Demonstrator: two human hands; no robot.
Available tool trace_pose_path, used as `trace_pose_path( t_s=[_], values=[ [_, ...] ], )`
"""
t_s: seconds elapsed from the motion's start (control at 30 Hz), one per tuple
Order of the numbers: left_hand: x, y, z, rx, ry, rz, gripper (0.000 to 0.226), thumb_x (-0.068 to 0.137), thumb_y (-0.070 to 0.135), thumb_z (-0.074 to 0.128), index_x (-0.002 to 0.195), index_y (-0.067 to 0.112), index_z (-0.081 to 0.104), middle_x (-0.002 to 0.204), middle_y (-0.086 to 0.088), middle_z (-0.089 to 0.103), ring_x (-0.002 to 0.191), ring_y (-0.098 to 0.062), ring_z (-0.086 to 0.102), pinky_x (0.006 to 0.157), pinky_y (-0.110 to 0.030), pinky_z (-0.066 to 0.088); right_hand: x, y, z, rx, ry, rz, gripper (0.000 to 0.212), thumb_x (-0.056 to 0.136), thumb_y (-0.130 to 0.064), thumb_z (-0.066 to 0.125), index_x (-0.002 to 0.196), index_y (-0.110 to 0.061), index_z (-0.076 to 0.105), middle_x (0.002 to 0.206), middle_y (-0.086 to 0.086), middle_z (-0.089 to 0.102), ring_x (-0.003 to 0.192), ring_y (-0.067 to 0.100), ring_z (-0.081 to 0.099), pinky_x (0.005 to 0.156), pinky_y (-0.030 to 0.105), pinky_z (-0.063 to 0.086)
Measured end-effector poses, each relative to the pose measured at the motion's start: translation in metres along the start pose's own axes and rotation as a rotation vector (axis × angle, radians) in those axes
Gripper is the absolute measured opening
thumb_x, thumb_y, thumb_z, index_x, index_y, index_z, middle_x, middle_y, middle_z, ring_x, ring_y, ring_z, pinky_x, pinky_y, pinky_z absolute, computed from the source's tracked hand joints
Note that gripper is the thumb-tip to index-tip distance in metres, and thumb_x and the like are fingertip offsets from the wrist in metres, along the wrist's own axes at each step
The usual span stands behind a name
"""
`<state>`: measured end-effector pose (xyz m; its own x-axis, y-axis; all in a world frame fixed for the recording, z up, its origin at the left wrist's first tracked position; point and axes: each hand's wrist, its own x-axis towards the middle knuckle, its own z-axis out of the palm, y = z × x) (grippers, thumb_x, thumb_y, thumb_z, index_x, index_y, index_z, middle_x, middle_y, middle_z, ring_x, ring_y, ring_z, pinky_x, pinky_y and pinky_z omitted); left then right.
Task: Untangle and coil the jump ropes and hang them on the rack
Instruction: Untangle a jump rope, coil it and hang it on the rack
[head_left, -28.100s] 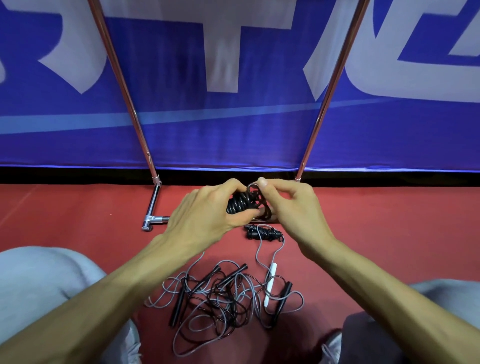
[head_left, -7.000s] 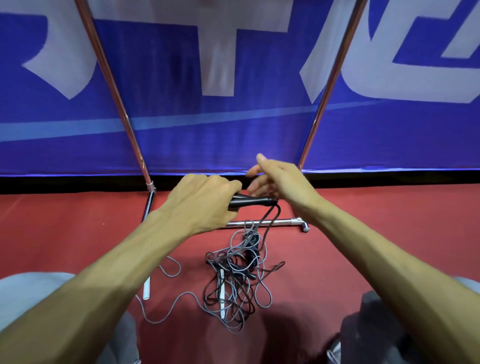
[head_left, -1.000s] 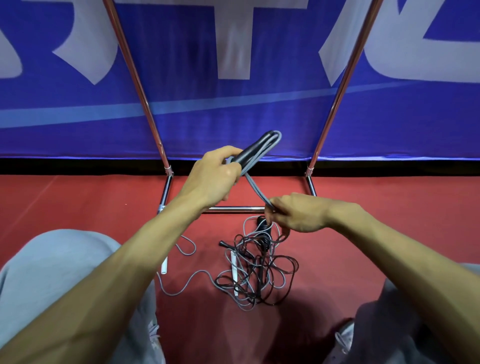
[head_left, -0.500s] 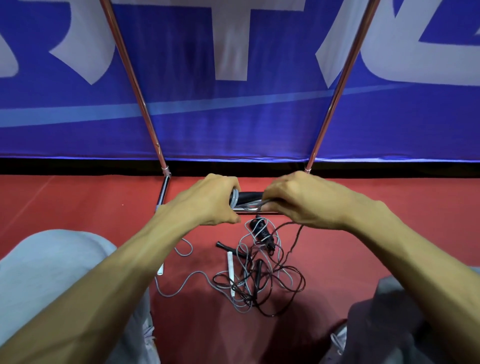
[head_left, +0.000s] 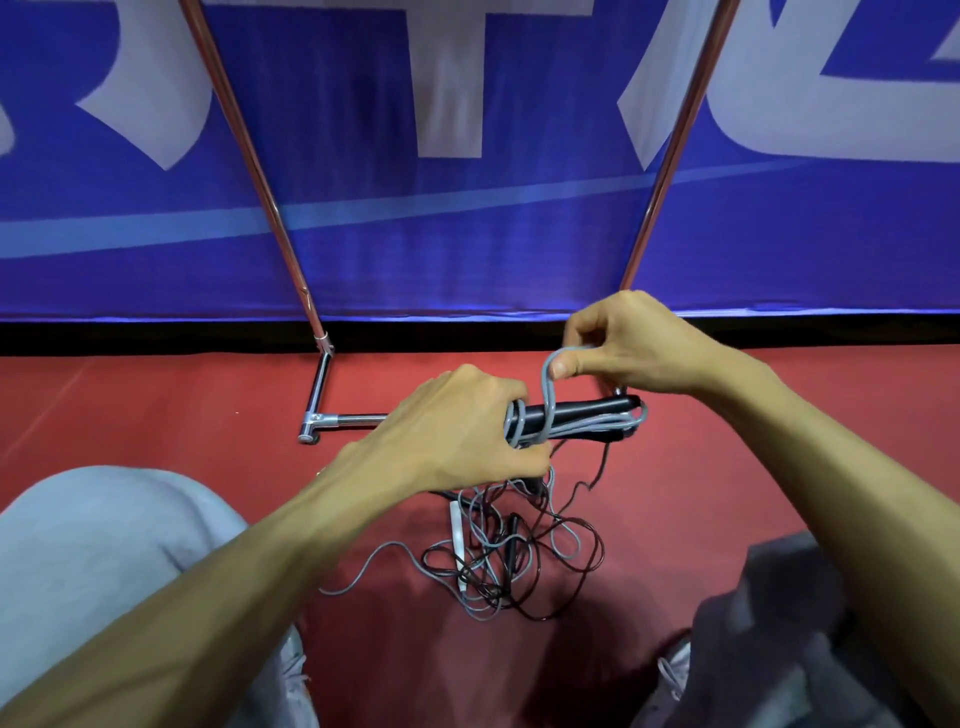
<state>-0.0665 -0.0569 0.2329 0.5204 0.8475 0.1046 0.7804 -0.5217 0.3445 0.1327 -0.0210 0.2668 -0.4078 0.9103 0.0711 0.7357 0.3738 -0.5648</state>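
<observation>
Fingers (head_left: 517, 457) of L hand (head_left: 447, 431) clamp the black handles (head_left: 582, 410), R hand (head_left: 634, 348) pinches gray cord loop (head_left: 547, 387) above em.

Straight above the tangle (head_left: 511, 561) the way down is blocked: the left hand (head_left: 457, 431) grips the bundle (head_left: 582, 421) there, and the right hand (head_left: 623, 348) pinches its cord (head_left: 548, 384) just beyond. Left of the tangle, bare floor (head_left: 156, 405) lies open between the left knee (head_left: 104, 571) and the base bar (head_left: 353, 418) (one grey strand (head_left: 335, 590) trails out that way). Right of the tangle the floor is open up to the right knee (head_left: 805, 623). Beyond the tangle the two posts (head_left: 249, 156) leave a wide gap, closed behind by the banner (head_left: 467, 234).
</observation>
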Motion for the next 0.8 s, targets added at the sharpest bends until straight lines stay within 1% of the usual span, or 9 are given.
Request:
trace_pose_path(
  t_s=[0.1,0.23,0.3,0.33,0.4,0.53,0.67,0.73,0.8],
  values=[
    [-0.003,-0.001,-0.003,-0.182,-0.015,0.009,0.029,0.063,0.051,0.055,0.063,0.022,0.052,0.051,0.001,0.044,0.052,-0.022,0.042,0.054,-0.042,0.047,0.005,0.007,0.005,0.131,-0.108,0.028,0.048,0.069,-0.056,0.064,0.067,-0.007,0.061,0.049,-0.004,0.049,0.047,0.01,0.046,0.048,0.021,0.037],
    [-0.007,0.001,-0.009,-0.354,0.015,0.026,0.019,0.065,0.04,0.052,0.068,0.021,0.053,0.051,0.005,0.042,0.05,-0.014,0.034,0.05,-0.032,0.035,0.008,0.011,0.014,0.364,-0.286,-0.011,0.043,0.087,-0.029,0.066,0.083,0.013,0.059,0.065,0.013,0.052,0.06,0.014,0.046,0.056,0.026,0.039],
    [-0.006,-0.001,-0.016,-0.44,0.071,-0.002,0.018,0.071,0.034,0.056,0.083,0.02,0.057,0.058,0.003,0.051,0.054,-0.017,0.041,0.053,-0.032,0.036,0.009,0.017,0.019,0.455,-0.279,-0.027,0.01,0.085,-0.001,0.059,0.079,0.006,0.062,0.068,0.015,0.057,0.064,0.019,0.05,0.058,0.031,0.043],
    [-0.004,-0.003,-0.02,-0.475,0.106,-0.041,0.021,0.076,0.031,0.06,0.093,0.019,0.057,0.062,0.001,0.057,0.056,-0.019,0.045,0.056,-0.034,0.039,0.009,0.014,0.02,0.496,-0.228,0.003,0.014,0.085,0.003,0.057,0.074,-0.003,0.063,0.065,0.008,0.059,0.061,0.016,0.05,0.056,0.031,0.043],
    [-0.001,-0.01,-0.025,-0.51,0.172,-0.132,0.029,0.083,0.025,0.063,0.107,0.022,0.047,0.068,-0.004,0.064,0.057,-0.018,0.05,0.061,-0.034,0.043,0.009,0.004,0.025,0.538,-0.167,0.083,0.022,0.094,-0.009,0.056,0.073,-0.01,0.063,0.062,-0.001,0.058,0.053,0.012,0.05,0.052,0.026,0.044],
    [0.001,-0.017,-0.024,-0.412,0.186,-0.146,0.04,0.088,0.03,0.056,0.124,0.034,0.04,0.071,-0.008,0.065,0.057,-0.017,0.051,0.059,-0.028,0.041,0.011,-0.006,0.039,0.466,-0.341,0.228,0.044,0.101,-0.038,0.039,0.08,-0.005,0.06,0.058,0.005,0.056,0.053,0.02,0.058,0.06,0.035,0.052],
    [0.002,-0.014,-0.025,-0.423,0.29,-0.164,0.015,0.094,0.032,0.053,0.105,0.022,0.053,0.07,-0.006,0.063,0.065,-0.025,0.054,0.063,-0.03,0.041,0.01,-0.007,0.053,0.352,-0.393,0.24,0.037,0.099,-0.036,0.048,0.072,-0.011,0.058,0.06,0.005,0.061,0.059,0.019,0.061,0.073,0.039,0.053],
    [0.004,-0.017,-0.027,-0.418,0.365,-0.217,0.025,0.095,0.041,0.052,0.095,0.016,0.051,0.066,-0.005,0.061,0.067,-0.027,0.054,0.065,-0.035,0.038,0.01,-0.008,0.06,0.05,-0.401,0.156,0.035,0.095,-0.036,0.055,0.064,-0.02,0.056,0.06,-0.001,0.064,0.057,0.012,0.059,0.069,0.032,0.052],
    [0.005,-0.021,-0.028,-0.316,0.375,-0.248,0.035,0.094,0.051,0.049,0.091,0.015,0.048,0.058,-0.001,0.054,0.06,-0.023,0.049,0.059,-0.036,0.029,0.008,-0.012,0.068,-0.175,-0.43,0.097,0.038,0.095,-0.039,0.055,0.061,-0.023,0.048,0.059,-0.006,0.056,0.053,0.006,0.05,0.059,0.026,0.038]
  ],
)
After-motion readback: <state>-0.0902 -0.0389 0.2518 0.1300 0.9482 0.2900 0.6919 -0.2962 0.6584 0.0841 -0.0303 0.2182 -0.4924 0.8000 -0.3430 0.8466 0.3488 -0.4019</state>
